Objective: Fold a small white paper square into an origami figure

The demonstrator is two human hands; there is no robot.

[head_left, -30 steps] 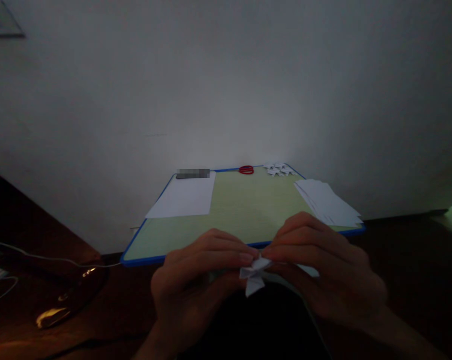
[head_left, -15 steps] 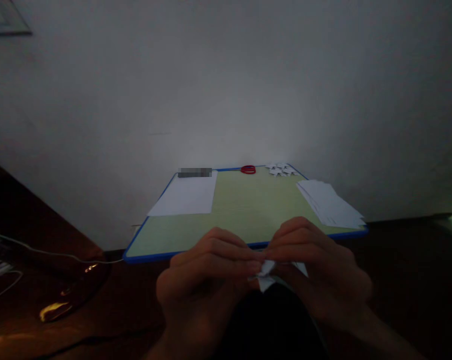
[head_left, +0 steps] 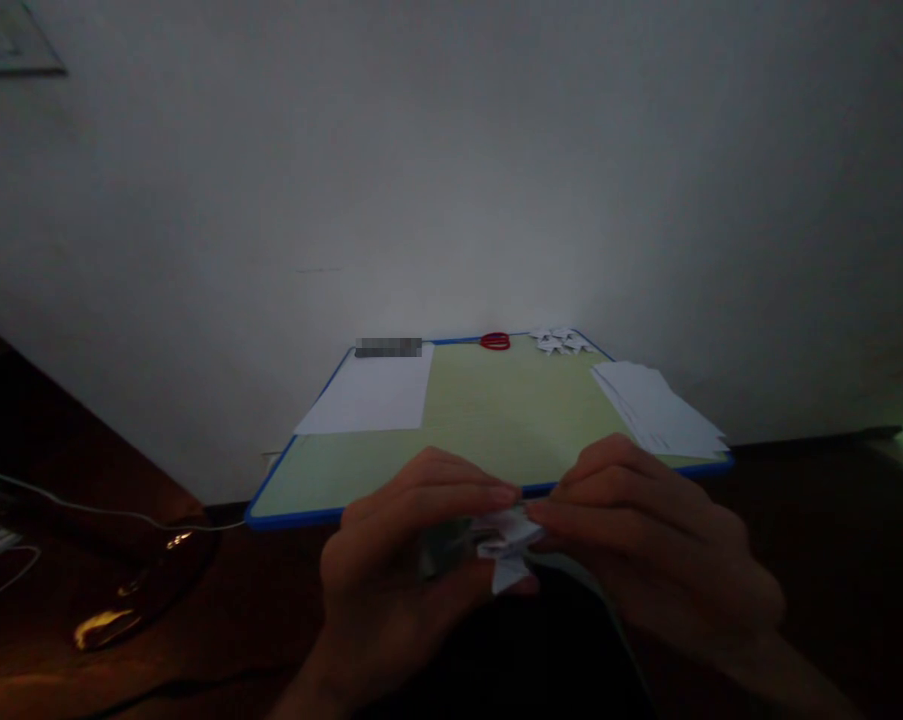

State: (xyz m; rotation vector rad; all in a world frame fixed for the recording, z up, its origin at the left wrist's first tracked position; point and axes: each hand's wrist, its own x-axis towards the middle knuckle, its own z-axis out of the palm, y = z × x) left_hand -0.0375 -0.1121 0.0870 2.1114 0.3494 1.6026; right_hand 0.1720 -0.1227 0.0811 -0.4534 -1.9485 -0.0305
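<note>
A small piece of folded white paper (head_left: 508,540) is between my two hands, in front of the table's near edge. My left hand (head_left: 413,545) is closed on its left side, fingers above and thumb below. At its right side, my right hand (head_left: 646,540) is closed too, its fingertips pinching the paper's edge. One pointed flap hangs down from the paper near my left thumb. Fingers hide part of the folds.
On the blue-edged table (head_left: 496,420) lie a white sheet (head_left: 372,395), red-handled scissors (head_left: 494,341), several folded paper shapes (head_left: 561,341) and a stack of paper (head_left: 657,405). A blurred-out dark object (head_left: 388,348) rests at the back left. The wall (head_left: 451,180) stands behind.
The folded paper now shows more in my left hand and has shifted slightly left. My right hand has drawn a little to the right, and the fingertips of both hands are further apart.
</note>
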